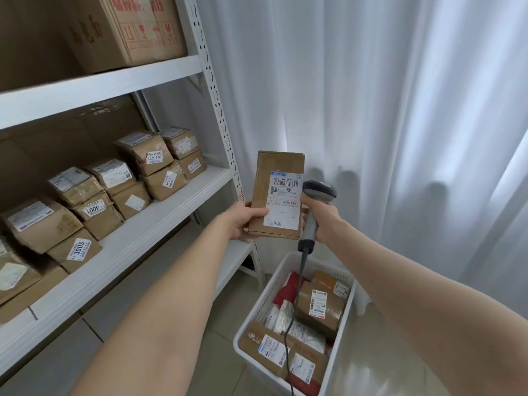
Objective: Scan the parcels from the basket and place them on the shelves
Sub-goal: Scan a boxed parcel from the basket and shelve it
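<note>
Parcel (276,195): flat brown box held in mid-air, just right of the shelf post and above the basket (257,304). Long axis vertical, label facing the camera, print upright. Left hand (244,221) grip grasps its lower left edge, thumb on the front face. Right hand (323,218) grip clenched round the scanner (317,192) handle; scanner head just beside the parcel's right edge, level with the label. Cable (297,298) hangs down into the basket, which holds more parcels. Shelf (160,212) at left: boxes stacked toward the back, bare strip along the front edge. Curtain (400,110) behind.
</note>
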Motion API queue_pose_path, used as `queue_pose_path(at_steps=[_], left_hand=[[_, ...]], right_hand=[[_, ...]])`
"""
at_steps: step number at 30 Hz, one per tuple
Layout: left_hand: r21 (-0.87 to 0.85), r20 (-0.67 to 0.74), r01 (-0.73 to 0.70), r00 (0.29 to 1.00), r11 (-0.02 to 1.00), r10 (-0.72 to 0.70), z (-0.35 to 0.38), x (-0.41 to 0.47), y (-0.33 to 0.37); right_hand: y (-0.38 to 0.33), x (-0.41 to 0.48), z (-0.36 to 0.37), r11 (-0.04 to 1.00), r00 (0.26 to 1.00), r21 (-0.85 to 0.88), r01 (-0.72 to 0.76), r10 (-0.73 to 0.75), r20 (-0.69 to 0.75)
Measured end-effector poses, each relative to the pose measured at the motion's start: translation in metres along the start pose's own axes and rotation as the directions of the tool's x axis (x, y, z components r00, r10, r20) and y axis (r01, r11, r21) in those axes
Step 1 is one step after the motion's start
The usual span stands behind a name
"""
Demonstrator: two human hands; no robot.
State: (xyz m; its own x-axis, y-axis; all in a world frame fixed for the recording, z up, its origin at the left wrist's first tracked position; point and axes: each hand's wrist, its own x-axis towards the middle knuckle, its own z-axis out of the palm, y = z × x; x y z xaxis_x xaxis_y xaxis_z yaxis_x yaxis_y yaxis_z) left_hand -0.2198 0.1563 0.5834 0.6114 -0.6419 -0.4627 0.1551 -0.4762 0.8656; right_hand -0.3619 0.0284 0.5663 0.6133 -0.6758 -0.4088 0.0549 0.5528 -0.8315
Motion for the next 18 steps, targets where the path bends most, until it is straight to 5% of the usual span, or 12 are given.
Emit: queue_pose_path(at_steps=[7, 18], left_hand=[[-0.116, -0.248, -0.096, 0.966, 0.989, 0.065, 0.014, 0.008, -0.010], [-0.122, -0.279, -0.083, 0.959, 0.989, 0.045, 0.023, 0.011, -0.014]], right_hand=[[-0.010, -0.028, -0.009, 0.993, 0.989, -0.116, -0.015, 0.032, 0.144], [-0.022, -0.044, -0.001, 0.964, 0.993, -0.258, 0.063, -0.036, 0.109]])
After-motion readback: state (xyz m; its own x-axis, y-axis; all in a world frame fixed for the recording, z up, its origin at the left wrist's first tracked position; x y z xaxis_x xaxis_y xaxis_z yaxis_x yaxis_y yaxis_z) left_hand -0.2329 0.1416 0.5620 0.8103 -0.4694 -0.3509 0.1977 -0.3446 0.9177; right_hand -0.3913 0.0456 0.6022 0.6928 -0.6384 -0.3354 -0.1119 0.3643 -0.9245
